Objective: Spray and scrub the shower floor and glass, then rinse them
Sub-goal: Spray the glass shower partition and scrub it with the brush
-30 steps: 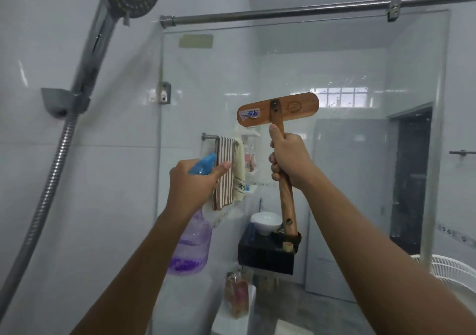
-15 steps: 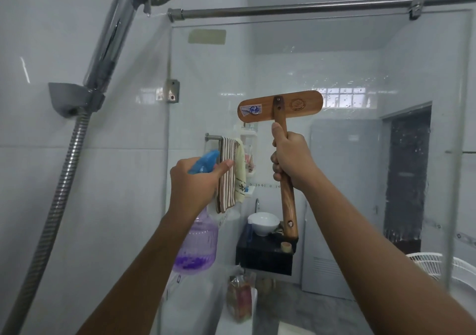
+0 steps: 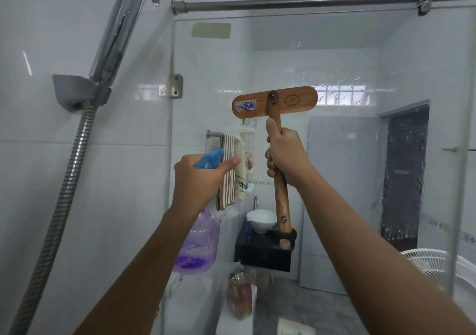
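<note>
The left hand (image 3: 198, 177) wraps the neck of a spray bottle (image 3: 198, 242) of purple cleaner, its blue nozzle aimed at the shower glass (image 3: 342, 154) — likely so mist lands ahead of the scrubbing. The right hand (image 3: 286, 154) grips the wooden handle of a scrub brush (image 3: 274, 102), whose head is raised flat toward the droplet-speckled glass, ready to press in.
</note>
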{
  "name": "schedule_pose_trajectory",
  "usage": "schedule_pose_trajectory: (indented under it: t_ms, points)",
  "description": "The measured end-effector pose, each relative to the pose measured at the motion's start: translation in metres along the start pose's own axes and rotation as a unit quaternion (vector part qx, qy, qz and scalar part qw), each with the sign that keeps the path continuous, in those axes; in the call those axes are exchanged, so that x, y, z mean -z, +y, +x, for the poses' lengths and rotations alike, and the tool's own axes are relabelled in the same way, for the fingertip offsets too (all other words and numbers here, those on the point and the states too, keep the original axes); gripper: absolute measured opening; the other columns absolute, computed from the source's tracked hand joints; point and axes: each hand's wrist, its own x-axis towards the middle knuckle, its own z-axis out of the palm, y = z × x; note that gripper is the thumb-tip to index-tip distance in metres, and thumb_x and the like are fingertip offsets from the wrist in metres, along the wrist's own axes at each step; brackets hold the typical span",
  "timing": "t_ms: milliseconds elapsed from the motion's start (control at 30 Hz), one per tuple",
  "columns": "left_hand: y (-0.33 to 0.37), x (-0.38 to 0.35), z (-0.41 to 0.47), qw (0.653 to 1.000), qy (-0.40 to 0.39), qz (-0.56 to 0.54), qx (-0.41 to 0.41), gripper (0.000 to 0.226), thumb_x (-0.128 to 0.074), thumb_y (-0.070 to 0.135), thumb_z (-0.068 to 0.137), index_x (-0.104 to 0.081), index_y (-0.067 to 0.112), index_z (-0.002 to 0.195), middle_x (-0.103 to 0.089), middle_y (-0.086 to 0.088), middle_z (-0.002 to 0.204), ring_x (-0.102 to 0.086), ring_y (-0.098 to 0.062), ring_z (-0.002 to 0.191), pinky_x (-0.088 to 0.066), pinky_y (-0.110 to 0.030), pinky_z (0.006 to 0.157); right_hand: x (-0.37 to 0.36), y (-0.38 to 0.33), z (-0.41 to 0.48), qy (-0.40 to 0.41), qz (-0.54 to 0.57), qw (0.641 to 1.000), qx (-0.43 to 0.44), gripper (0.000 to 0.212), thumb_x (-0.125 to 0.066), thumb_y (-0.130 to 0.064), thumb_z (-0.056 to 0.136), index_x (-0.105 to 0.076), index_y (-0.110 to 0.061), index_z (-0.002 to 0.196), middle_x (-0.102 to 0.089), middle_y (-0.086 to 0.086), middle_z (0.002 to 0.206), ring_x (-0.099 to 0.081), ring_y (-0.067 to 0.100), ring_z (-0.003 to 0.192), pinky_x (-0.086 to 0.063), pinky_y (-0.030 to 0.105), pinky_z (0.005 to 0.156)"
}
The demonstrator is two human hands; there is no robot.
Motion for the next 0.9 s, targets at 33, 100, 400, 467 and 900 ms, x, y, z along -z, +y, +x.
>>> schedule_pose_trajectory:
  t_ms: [33,100,400,467,900]
  points:
    - [-0.001,0.002,0.0,1.0,0.02,0.0,-0.01,0.045,-0.076,0.056,0.076,-0.068,0.012,0.074,-0.065,-0.003,0.061,-0.06,-0.007,0.049,-0.054,-0.022,0.057,-0.002,0.001,0.0,-0.001,-0.004,1.0,0.003,0.042,-0.039,-0.052,0.102,-0.048,-0.012,0.089,-0.041,0.006,0.063,-0.039,0.013,0.041,-0.042,0.025,0.04]
    - [-0.004,0.007,0.0,0.998,0.059,-0.002,-0.026,0.046,-0.076,0.056,0.075,-0.069,0.01,0.075,-0.065,0.0,0.061,-0.062,-0.011,0.052,-0.052,-0.022,0.056,-0.005,0.008,-0.004,-0.002,-0.009,1.0,0.014,0.042,-0.039,-0.051,0.102,-0.048,-0.012,0.089,-0.041,0.007,0.065,-0.04,0.014,0.042,-0.042,0.025,0.04]
    - [-0.026,0.017,-0.015,0.994,0.086,0.016,-0.065,0.046,-0.071,0.055,0.079,-0.068,0.01,0.081,-0.066,-0.006,0.065,-0.064,-0.025,0.058,-0.052,-0.024,0.059,-0.044,0.156,-0.112,-0.007,-0.065,0.997,-0.032,0.038,-0.038,-0.05,0.101,-0.059,-0.019,0.096,-0.057,-0.006,0.07,-0.057,-0.003,0.056,-0.044,0.012,0.053]
    - [-0.028,0.017,-0.017,0.995,0.081,0.017,-0.064,0.045,-0.073,0.051,0.08,-0.069,0.007,0.081,-0.066,-0.008,0.065,-0.064,-0.028,0.058,-0.056,-0.032,0.06,-0.044,0.151,-0.102,-0.007,-0.088,0.996,-0.011,0.042,-0.038,-0.054,0.101,-0.059,-0.019,0.093,-0.058,-0.005,0.069,-0.056,0.001,0.057,-0.045,0.019,0.053]
    - [-0.027,0.014,-0.029,0.996,0.06,0.033,-0.055,0.041,-0.072,0.05,0.083,-0.066,0.009,0.079,-0.066,-0.009,0.066,-0.064,-0.025,0.059,-0.049,-0.021,0.058,-0.043,0.119,-0.062,0.02,-0.091,0.996,0.01,0.052,-0.037,-0.057,0.1,-0.057,-0.011,0.084,-0.053,-0.001,0.064,-0.052,0.012,0.054,-0.049,0.034,0.052]
